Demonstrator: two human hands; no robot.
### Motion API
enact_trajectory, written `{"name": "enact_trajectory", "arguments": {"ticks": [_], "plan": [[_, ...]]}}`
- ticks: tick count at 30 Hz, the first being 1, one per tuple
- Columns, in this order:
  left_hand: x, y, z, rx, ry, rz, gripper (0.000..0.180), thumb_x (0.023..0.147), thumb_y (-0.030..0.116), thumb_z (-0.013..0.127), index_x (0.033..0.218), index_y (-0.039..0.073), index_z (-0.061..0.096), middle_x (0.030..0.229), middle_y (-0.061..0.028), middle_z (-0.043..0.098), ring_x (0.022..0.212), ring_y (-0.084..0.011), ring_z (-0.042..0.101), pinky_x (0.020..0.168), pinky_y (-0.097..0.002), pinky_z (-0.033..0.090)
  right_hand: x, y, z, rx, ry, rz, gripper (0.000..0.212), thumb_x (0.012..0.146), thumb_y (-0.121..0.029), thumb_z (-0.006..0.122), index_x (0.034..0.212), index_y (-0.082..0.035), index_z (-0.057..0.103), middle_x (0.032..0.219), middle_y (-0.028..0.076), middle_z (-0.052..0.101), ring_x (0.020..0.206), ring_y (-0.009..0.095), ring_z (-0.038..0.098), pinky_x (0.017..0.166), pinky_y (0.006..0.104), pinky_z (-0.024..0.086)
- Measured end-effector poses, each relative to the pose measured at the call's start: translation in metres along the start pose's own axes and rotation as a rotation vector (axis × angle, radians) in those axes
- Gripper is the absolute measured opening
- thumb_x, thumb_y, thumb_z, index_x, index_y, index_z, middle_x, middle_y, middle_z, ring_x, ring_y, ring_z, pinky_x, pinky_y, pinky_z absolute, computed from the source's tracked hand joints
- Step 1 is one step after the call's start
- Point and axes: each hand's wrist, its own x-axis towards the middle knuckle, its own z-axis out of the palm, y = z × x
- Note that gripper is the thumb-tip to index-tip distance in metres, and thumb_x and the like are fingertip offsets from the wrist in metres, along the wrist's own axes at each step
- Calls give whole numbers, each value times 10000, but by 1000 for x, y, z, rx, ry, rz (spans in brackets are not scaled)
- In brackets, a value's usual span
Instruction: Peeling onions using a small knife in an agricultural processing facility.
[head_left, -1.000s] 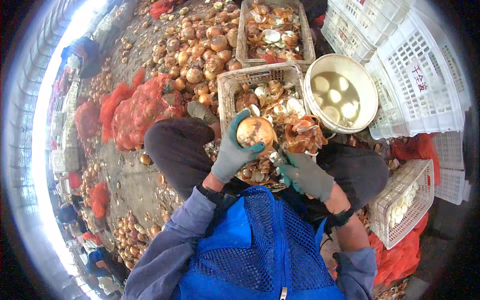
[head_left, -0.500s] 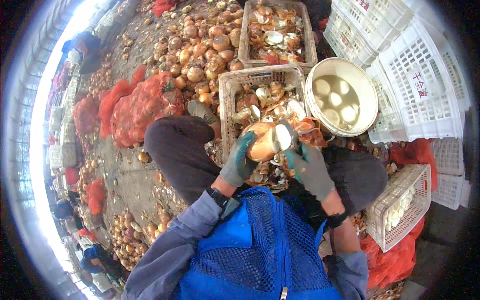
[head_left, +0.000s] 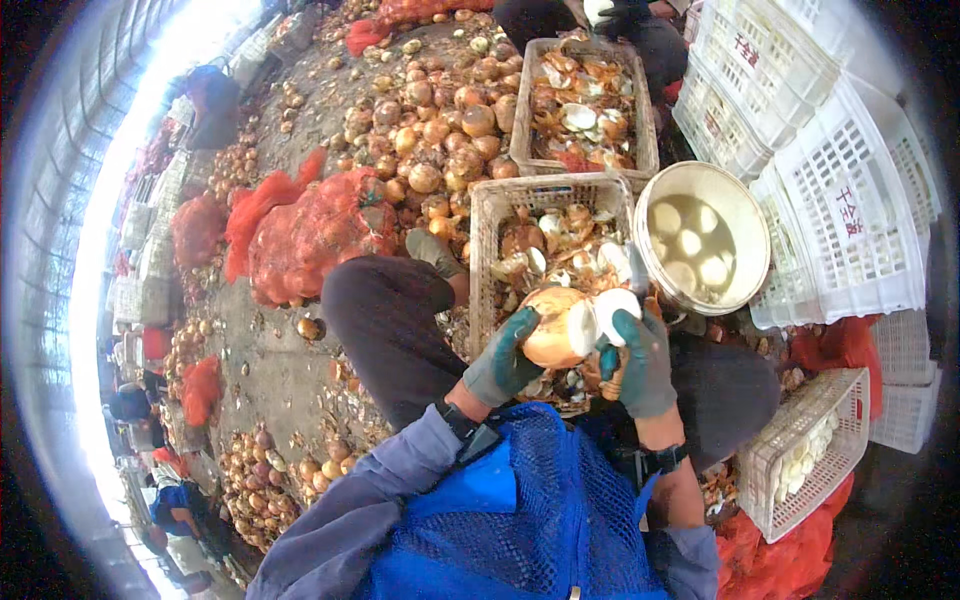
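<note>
My left hand (head_left: 503, 368), in a grey-green glove, is wrapped round a large onion (head_left: 553, 328) with brown skin and a bare white end. My right hand (head_left: 643, 362), gloved alike, closes on a knife (head_left: 638, 275); its grey blade points away from me and a brownish handle end shows below the fingers. A round white onion piece (head_left: 617, 314) sits between the right thumb and the blade, close against the onion's pale end. Both hands are over the near edge of a dirty white crate (head_left: 481, 265) filled with onion skins and scraps.
A white bucket (head_left: 758, 240) holds peeled onions in cloudy water. Beyond is another scrap crate (head_left: 520, 120). Unpeeled onions (head_left: 425, 178) and red mesh sacks (head_left: 320, 235) lie at left. Stacked white crates (head_left: 845, 215) rise at right, near a tilted crate (head_left: 770, 515) of white pieces. Another person sits beyond.
The view has shifted, so the scene sits lower and further right. The white piece has swung away from the onion's end toward my right thumb, and the onion's pale end shows more.
</note>
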Motion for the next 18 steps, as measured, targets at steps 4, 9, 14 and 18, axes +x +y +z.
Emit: {"name": "enact_trajectory", "arguments": {"ticks": [4, 9, 14, 18], "plan": [[-4, 26, 28, 121, -132, -81, 722, 1078, 437, 629, 1648, 70, 380, 1594, -103, 531, 1459, -255, 533, 1211, -409, 454, -10, -36, 4, -200, -27, -158, 337, 1005, -313, 690, 1149, -9, 711, 872, 56, 721, 654, 131, 634, 574, 277, 508], [9, 29, 39, 565, -154, -91, 692, 1095, 537, 557, 1633, 123, 423, 1581, -64, 551, 1353, -235, 611, 1086, -389, 544, -18, -32, 9, -1417, -2, -1038, 337, 904, -241, 805, 1159, -52, 692, 929, 126, 695, 749, 313, 669, 722, 456, 522], [32, 0, -18, 533, -96, 13, 498, 1074, 319, 678, 1478, 49, 569, 1421, -83, 672, 1282, -176, 644, 1110, -360, 526, -29, -10, 27, -1476, -215, -616, 315, 896, -274, 800, 1097, -66, 676, 925, 128, 683, 844, 367, 691, 742, 477, 509], [30, -3, -14, 356, -8, -138, 484, 1139, 433, 517, 1448, 66, 583, 1397, -81, 677, 1240, -185, 668, 1073, -356, 547, -24, 0, 19, -1216, -133, -858, 352, 932, -305, 771, 1141, -32, 695, 902, 99, 713, 700, 281, 675, 659, 410, 516]]}}
